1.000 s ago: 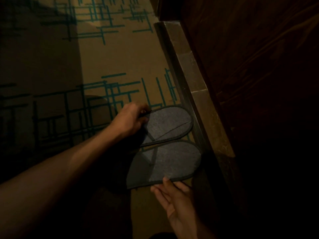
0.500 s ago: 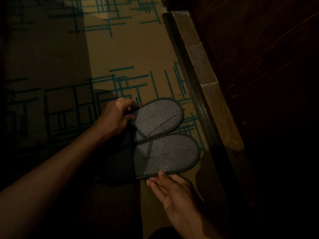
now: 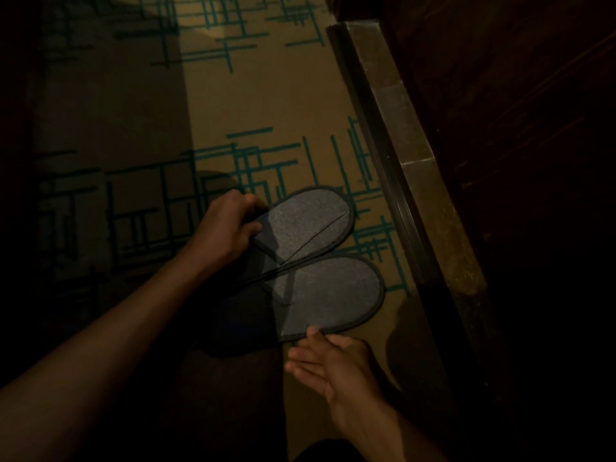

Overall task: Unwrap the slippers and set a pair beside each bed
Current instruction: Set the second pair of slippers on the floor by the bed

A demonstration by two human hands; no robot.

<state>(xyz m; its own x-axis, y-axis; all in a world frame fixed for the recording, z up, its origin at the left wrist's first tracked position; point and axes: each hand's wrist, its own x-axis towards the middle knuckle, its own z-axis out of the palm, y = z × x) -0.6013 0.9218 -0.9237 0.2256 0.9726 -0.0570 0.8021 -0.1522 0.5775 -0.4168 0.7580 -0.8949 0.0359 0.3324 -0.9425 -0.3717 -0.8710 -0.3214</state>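
Note:
Two flat grey slippers with dark edging lie side by side on the carpet, toes to the right. The far slipper [image 3: 310, 225] has my left hand [image 3: 223, 228] closed on its left edge. The near slipper [image 3: 330, 291] lies just below it, its heel end in shadow. My right hand [image 3: 330, 365] is open, palm up, with its fingertips touching the near slipper's lower edge.
The tan carpet [image 3: 260, 88] has a teal line pattern. A stone ledge with a dark strip [image 3: 410, 151] runs diagonally along the right, and dark wood panelling [image 3: 516, 128] lies beyond it. The left side of the floor is in deep shadow.
The slippers sit a little further left from the ledge than a second ago. Both hands stay at the same edges of the slippers.

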